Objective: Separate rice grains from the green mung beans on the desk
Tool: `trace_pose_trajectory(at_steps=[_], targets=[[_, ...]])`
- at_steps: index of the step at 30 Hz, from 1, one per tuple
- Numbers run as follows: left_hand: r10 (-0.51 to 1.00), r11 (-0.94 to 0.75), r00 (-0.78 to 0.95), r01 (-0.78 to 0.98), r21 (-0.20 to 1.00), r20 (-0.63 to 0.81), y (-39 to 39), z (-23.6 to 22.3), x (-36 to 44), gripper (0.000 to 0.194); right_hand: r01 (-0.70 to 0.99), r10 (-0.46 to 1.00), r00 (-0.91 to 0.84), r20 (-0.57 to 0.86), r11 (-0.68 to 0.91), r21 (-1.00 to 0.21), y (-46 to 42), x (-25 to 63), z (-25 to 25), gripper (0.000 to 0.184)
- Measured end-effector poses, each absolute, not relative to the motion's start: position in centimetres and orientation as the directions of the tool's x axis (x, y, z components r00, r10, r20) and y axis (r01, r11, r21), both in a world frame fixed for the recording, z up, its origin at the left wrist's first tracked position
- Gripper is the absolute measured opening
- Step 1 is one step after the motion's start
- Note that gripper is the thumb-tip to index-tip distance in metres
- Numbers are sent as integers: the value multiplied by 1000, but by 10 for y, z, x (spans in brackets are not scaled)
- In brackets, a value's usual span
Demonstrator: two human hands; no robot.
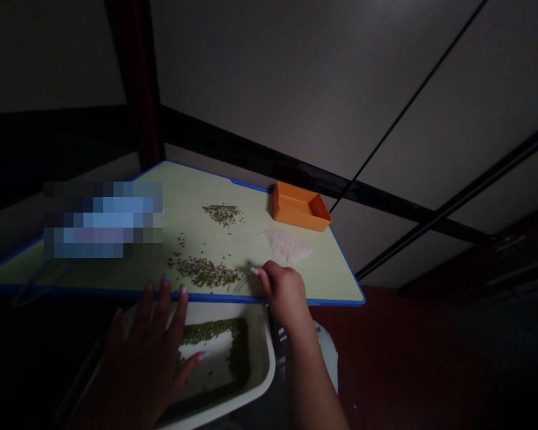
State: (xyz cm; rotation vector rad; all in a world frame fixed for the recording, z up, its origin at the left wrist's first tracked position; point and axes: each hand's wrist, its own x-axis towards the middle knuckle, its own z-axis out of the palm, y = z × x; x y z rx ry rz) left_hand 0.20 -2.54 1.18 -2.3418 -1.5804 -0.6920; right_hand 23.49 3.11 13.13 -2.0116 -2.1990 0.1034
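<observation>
My left hand [155,340] is open, fingers spread, above the near left part of a white tray [269,358], with its fingertips at the table's blue edge. My right hand [284,289] is closed in a pinch just over the tabletop; whatever its fingertips hold, if anything, is too small to make out. Beside those fingertips lies a loose pile of green beans mixed with pale grains [208,272]. Farther back is a smaller mixed pile [224,213]. A heap of white grains, like rice [287,246], lies just beyond my right hand. Green beans [240,346] line the tray's sides.
An orange open box [298,206] stands at the back right of the pale table [332,283]. A blurred-out blue item [112,218] lies at the left. Behind the table is a pale panelled wall [296,89]; reddish floor [385,346] shows at the right.
</observation>
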Motion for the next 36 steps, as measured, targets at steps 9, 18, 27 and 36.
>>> trace_pose_trajectory(at_steps=[9,18,27,36], targets=[[843,-285,220,957,59,491,-25,27,0,81,976,974,-216,67,218,-23,45,201,140,33],[834,-300,229,952,66,502,-22,17,-2,87,962,958,-271,90,274,-14,50,201,136,32],[797,-303,223,952,52,562,-22,23,1,84,948,940,-318,128,317,27,61,194,135,29],[795,-294,235,956,16,560,-24,26,1,81,947,923,-307,233,321,-23,54,196,130,25]])
